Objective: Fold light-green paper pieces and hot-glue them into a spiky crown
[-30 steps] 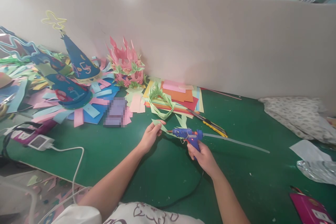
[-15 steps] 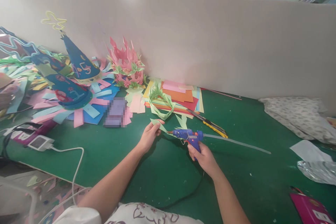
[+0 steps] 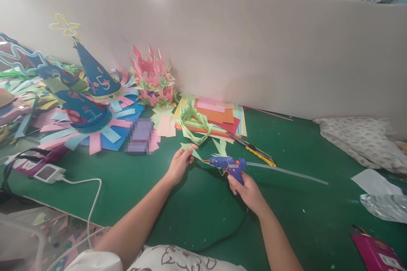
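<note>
The step in hand looks like gluing: near the middle of the green tabletop, the left hand pinches a pale green paper strip between thumb and fingers, while the right hand is wrapped around the grip of a blue glue gun, nozzle aimed at the strip's free end. The next move probably calls for a small, steady bead of glue, with fingertips kept off the hot tip.
</note>
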The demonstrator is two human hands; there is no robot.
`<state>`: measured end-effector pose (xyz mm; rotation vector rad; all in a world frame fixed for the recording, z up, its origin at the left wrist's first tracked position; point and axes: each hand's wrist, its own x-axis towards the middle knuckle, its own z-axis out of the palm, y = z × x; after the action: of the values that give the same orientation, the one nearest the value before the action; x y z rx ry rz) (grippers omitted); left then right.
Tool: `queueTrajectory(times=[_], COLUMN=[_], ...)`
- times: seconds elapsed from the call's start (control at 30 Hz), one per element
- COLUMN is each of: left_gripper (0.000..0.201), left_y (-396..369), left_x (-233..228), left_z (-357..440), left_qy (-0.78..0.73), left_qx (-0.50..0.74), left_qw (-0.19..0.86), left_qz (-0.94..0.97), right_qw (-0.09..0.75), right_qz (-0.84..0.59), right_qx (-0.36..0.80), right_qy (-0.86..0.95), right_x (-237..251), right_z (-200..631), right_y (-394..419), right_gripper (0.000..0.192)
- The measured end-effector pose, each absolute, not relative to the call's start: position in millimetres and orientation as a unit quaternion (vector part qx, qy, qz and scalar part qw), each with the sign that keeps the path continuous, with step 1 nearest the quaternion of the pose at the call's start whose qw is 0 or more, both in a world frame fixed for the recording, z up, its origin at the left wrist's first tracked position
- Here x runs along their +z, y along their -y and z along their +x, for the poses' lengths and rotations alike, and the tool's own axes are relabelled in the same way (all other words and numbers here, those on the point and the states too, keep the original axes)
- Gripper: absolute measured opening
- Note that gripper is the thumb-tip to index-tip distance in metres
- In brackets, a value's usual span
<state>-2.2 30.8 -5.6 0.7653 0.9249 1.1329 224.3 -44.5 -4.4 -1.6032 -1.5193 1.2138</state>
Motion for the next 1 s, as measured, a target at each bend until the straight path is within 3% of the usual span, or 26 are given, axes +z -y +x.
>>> queueTrajectory(times=[0.5, 0.73, 0.87, 1.0], left_gripper=[0.021, 0.022, 0.026, 0.031], left_y=[-32, -31, -30, -30], left_x=[-2, -1, -2, -5], left_z=[-3, -2, -2, 0], left_qy=[-0.414, -0.408, -0.402, -0.394], left_qx=[0.509, 0.507, 0.500, 0.500], left_qw=[0.682, 0.687, 0.687, 0.672], left_qz=[0.324, 0.324, 0.342, 0.379], right_qw=[0.290, 0.376, 0.426, 0.373], right_qz=[-0.634, -0.635, -0.676, -0.759], right_qx=[0.452, 0.462, 0.389, 0.289], right_qy=[0.556, 0.492, 0.458, 0.449], right_x=[4, 5, 2, 6], right_z=[222, 228, 236, 242], right_y=[44, 44, 41, 40], right_gripper=[0.037, 0.039, 0.042, 0.049])
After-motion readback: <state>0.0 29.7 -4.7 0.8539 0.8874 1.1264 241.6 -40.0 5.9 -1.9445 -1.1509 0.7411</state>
